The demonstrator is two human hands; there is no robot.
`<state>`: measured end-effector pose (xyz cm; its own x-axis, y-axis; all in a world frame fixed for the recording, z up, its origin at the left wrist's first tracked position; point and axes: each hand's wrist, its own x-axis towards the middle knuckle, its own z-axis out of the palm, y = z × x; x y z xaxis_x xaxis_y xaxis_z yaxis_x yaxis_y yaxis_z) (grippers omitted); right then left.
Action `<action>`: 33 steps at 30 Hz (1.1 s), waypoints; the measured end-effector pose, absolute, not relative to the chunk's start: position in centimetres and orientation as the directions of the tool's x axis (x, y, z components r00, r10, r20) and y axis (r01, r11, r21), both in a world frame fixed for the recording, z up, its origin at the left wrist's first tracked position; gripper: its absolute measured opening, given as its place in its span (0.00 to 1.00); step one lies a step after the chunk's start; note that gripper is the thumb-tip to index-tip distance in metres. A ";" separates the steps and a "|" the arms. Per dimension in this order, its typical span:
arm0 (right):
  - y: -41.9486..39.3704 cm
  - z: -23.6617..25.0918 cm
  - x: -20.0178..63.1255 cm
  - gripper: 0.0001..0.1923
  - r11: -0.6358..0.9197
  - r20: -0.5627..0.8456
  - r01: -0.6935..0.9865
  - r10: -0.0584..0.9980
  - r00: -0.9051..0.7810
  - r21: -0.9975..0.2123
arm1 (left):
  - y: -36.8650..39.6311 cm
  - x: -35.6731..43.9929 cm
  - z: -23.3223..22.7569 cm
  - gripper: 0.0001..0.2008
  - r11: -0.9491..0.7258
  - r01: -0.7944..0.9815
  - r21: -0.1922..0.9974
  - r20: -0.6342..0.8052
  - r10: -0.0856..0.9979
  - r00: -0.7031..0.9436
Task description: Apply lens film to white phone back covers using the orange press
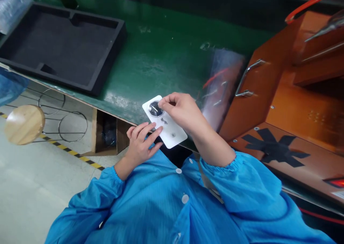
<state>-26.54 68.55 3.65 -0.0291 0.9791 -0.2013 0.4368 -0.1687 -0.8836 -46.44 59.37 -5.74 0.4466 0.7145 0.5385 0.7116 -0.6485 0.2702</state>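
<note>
L hand (140,145) spread on white panel (174,138), R hand (185,111) pinched at dark disc (154,109) (obj. unclear)

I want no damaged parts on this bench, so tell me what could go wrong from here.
The white panel sits right by the front edge of the green bench, its lower corner reaching past that edge in view; if the left hand loses it, it might drop.

The right hand has bare fingertips at the rim of the dark disc, so they could smudge or scratch it.
</note>
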 end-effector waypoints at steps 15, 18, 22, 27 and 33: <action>67.5 4.1 -25.6 0.09 -0.113 -0.063 0.433 0.990 0.128 -0.894 | 58.9 -46.2 -6.3 0.23 -0.599 0.724 0.342 0.484 0.773 0.411; 66.8 4.4 -25.1 0.09 -0.075 0.013 0.460 0.983 0.184 -0.885 | 58.9 -46.2 -6.4 0.22 -0.592 0.724 0.353 0.473 0.781 0.408; 65.5 4.7 -25.0 0.07 -0.023 0.084 0.484 0.976 0.200 -0.875 | 58.9 -46.1 -6.3 0.22 -0.594 0.718 0.363 0.465 0.783 0.413; 61.9 3.9 -25.4 0.11 0.001 0.063 0.358 0.985 0.161 -0.934 | 59.1 -45.8 -5.7 0.14 -0.606 0.706 0.368 0.545 0.755 0.365; 56.7 1.7 -26.6 0.10 0.003 0.025 0.174 0.992 0.126 -0.985 | 58.5 -45.4 -4.1 0.10 -0.625 0.613 0.483 0.608 0.743 0.279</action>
<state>-26.63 56.73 1.68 0.1257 0.9917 0.0250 0.1743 0.0028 -0.9847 -45.43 58.49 -4.06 0.2795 0.7435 0.6075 0.6135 -0.6250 0.4827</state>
